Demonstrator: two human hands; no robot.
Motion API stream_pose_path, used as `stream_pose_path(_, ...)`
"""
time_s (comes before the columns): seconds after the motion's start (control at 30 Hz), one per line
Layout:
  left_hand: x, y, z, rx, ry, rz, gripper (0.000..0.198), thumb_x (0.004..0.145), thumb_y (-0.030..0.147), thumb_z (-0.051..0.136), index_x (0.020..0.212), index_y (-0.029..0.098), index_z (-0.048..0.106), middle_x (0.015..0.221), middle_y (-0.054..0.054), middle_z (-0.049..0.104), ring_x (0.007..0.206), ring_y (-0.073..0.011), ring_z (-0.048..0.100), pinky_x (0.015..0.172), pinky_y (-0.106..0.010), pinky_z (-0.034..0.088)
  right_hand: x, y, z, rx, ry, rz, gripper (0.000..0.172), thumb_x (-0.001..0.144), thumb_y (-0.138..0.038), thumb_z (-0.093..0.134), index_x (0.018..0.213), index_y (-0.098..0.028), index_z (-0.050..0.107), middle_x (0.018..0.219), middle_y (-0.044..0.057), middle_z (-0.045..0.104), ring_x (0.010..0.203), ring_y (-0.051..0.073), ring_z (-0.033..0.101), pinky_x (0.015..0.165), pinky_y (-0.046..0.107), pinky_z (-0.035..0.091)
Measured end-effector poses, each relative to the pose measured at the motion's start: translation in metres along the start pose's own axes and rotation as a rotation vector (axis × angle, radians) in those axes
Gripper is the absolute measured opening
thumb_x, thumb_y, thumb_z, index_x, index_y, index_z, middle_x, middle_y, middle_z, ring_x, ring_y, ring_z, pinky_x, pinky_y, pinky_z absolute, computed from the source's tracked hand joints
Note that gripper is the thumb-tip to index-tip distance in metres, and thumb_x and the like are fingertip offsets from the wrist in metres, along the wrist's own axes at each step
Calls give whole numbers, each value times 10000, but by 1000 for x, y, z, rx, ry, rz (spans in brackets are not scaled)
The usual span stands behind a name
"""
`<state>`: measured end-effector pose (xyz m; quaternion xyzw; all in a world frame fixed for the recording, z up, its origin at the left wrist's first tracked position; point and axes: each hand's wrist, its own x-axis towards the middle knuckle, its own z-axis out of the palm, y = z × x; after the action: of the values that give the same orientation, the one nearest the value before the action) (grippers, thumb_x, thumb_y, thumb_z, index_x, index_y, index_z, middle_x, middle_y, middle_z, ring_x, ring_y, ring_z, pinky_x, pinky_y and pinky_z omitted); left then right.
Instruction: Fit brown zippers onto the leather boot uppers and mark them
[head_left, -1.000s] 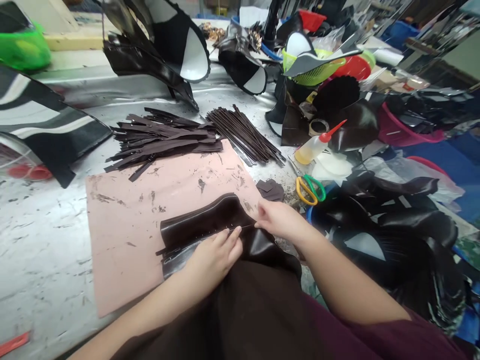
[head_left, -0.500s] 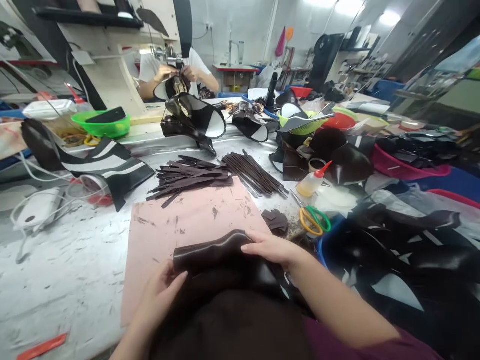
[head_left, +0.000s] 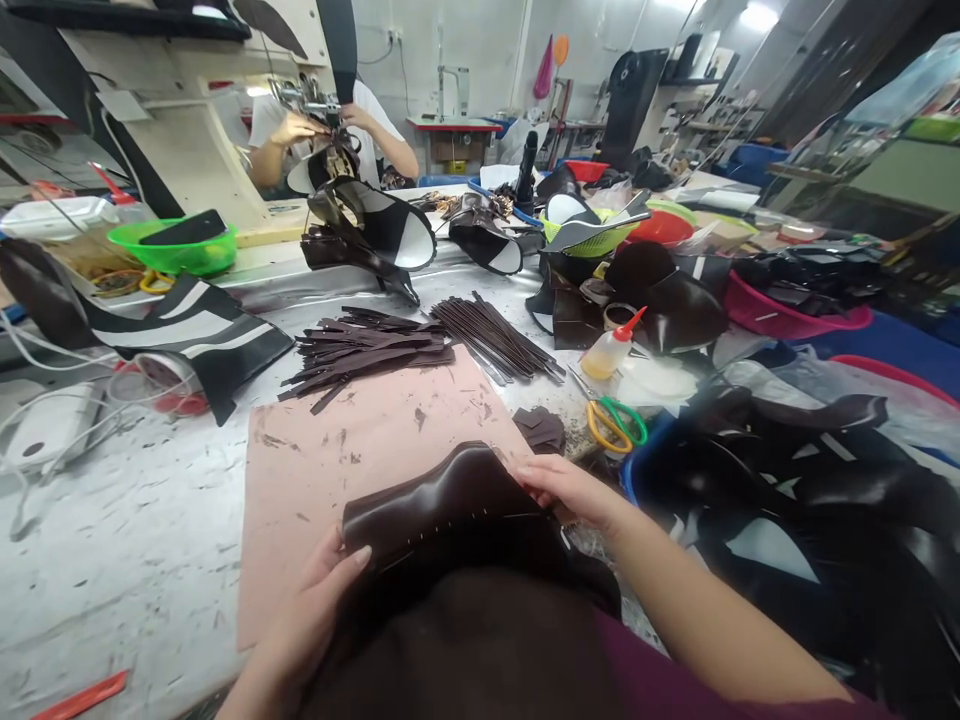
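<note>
A dark brown leather piece, glossy and curved, lies across my lap and over the near edge of a pink board. A row of small pale marks runs along its fold. My left hand grips its left end, thumb on top and fingers beneath. At the right edge, my right hand pinches the same piece, its fingertips partly hidden behind the leather. Beyond the board's far edge lie dark strips and a bundle of thin brown cords.
Scissors and a glue bottle lie right of the board, by a blue bin heaped with leather pieces. Small dark scraps sit nearer. A green basket stands back left. Across the table, a co-worker's hands are at a sewing machine.
The leather piece has turned so more of its face and the pale marks show. My right hand has slid from its top to its right edge. The view has shifted slightly.
</note>
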<state>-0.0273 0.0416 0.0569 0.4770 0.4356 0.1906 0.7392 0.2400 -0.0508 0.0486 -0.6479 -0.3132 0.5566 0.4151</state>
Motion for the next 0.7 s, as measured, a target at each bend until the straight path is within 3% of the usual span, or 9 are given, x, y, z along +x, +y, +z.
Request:
stream_pose_path(0.1, 3, -2, 3, -18, 35, 2, 508, 731, 374, 600, 1191, 214, 458, 1145, -65, 591, 1072, -257, 534, 911, -386, 434, -5, 2, 5, -102, 84, -74, 254, 558, -335, 676, 583, -166, 488, 548, -54, 453, 541, 85, 401, 522, 220, 315)
stream_pose_path(0.23, 7, -7, 0, -15, 38, 9, 512, 708, 382, 629, 1155, 189, 473, 1150, -87, 587, 1068, -266, 535, 887, -391, 449, -7, 5, 7, -146, 166, -113, 217, 578, -303, 660, 534, -155, 508, 515, -52, 448, 519, 79, 378, 503, 221, 292)
stream_pose_path(0.43, 10, -8, -1, -88, 89, -28, 459, 647, 341, 699, 1056, 198, 547, 1098, -60, 625, 1053, -262, 549, 876, -341, 453, -9, 5, -6, 21, 39, 2, 176, 590, -292, 643, 684, -143, 642, 497, -47, 502, 471, 79, 412, 478, 221, 326)
stream_pose_path(0.6, 12, -16, -3, -320, -105, -108, 390, 633, 275, 675, 1007, 173, 632, 1016, -76, 664, 1011, -306, 569, 876, -383, 452, -13, -7, -3, -20, -194, -52, 249, 641, -209, 594, 876, -177, 667, 782, 4, 647, 710, 132, 559, 700, 263, 424)
stream_pose_path(0.7, 11, -32, -9, -453, -97, -123, 319, 618, 337, 655, 872, 149, 694, 909, -82, 692, 943, -324, 599, 856, -396, 462, -13, -5, 5, 52, -198, -6, 198, 633, -308, 609, 757, -166, 671, 699, 12, 644, 690, 155, 576, 707, 283, 441)
